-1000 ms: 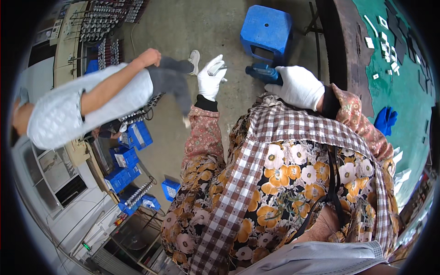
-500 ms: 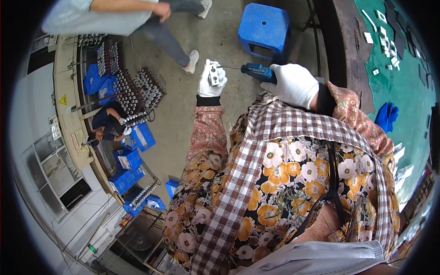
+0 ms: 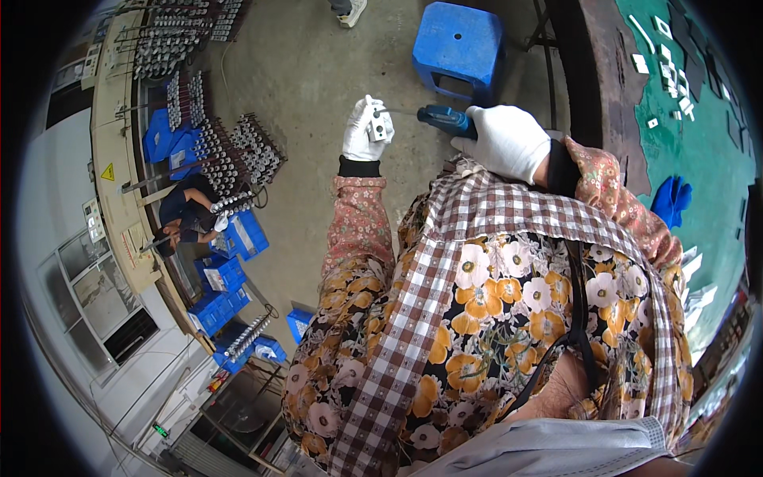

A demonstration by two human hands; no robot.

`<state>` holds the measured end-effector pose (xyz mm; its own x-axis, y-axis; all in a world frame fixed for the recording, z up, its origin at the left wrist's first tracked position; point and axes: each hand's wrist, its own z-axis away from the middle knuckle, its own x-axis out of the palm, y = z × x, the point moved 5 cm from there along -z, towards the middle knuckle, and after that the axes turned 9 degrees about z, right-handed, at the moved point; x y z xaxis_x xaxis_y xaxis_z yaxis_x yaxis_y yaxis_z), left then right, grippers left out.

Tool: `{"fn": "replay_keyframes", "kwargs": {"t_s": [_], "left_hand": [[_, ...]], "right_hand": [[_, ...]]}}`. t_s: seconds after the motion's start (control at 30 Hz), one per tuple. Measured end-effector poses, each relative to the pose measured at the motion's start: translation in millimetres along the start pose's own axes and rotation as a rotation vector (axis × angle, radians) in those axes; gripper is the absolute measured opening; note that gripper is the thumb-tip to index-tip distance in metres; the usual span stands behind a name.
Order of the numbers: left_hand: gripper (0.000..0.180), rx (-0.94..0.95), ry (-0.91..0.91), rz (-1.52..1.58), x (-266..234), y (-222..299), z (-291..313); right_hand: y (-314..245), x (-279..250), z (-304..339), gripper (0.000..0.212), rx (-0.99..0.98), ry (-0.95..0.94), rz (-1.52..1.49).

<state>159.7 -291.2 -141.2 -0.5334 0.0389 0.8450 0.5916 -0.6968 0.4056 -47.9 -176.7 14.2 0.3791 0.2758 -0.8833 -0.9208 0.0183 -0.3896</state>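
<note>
In the middle of the head view, my white-gloved left hand (image 3: 358,137) is closed around a small silver metal block (image 3: 379,127) with dark round holes in its face. My fingers cover part of the block. My white-gloved right hand (image 3: 509,143) grips a blue and dark tool (image 3: 447,120) from the right. A thin metal rod runs from the tool toward the block. Whether its tip touches the block or enters a hole is too small to tell.
A blue plastic stool (image 3: 458,48) stands ahead. At right, a green-topped table (image 3: 707,167) bears small white pieces and blue gloves (image 3: 671,202). On the left, a person (image 3: 187,211) works beside racks of metal parts (image 3: 238,151) and blue bins (image 3: 246,236). Someone's shoe (image 3: 352,13) shows ahead.
The block has turned in my left hand, which has shifted slightly left. My right hand and the tool stay nearly in place. The person walking at the upper left has mostly left the view.
</note>
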Motion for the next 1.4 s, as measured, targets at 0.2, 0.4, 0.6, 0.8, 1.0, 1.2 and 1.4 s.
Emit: {"fn": "replay_keyframes", "kwargs": {"t_s": [0.2,0.4,0.6,0.8,1.0,1.2,1.4], "left_hand": [[0.022,0.048,0.005,-0.045,-4.1,13.1,-10.5],[0.029,-0.068,-0.052,-0.012,8.8,9.2,-15.6],[0.035,-0.125,-0.245,0.18,29.2,-3.7,-16.3],[0.04,-0.192,-0.415,0.477,74.3,-8.0,-13.9],[0.041,-0.269,-0.606,0.424,101.2,-18.5,-28.1],[0.035,-0.087,-0.407,0.296,137.3,-32.7,-49.9],[0.017,-0.417,-0.281,0.488,143.6,-62.2,-94.4]], "right_hand": [[-9.1,9.2,7.8,0.033,-0.051,-0.033,0.044],[-0.9,0.9,6.4,0.033,0.008,0.028,0.004],[-2.8,-2.1,14.4,0.033,-0.018,0.022,0.019],[7.0,-16.4,25.4,0.029,0.105,0.064,-0.08],[14.4,-31.3,40.3,0.031,0.172,0.155,-0.072],[24.0,-37.9,62.9,0.028,0.338,0.152,-0.099],[37.8,-43.9,95.2,0.028,0.567,0.285,-0.143]]}}
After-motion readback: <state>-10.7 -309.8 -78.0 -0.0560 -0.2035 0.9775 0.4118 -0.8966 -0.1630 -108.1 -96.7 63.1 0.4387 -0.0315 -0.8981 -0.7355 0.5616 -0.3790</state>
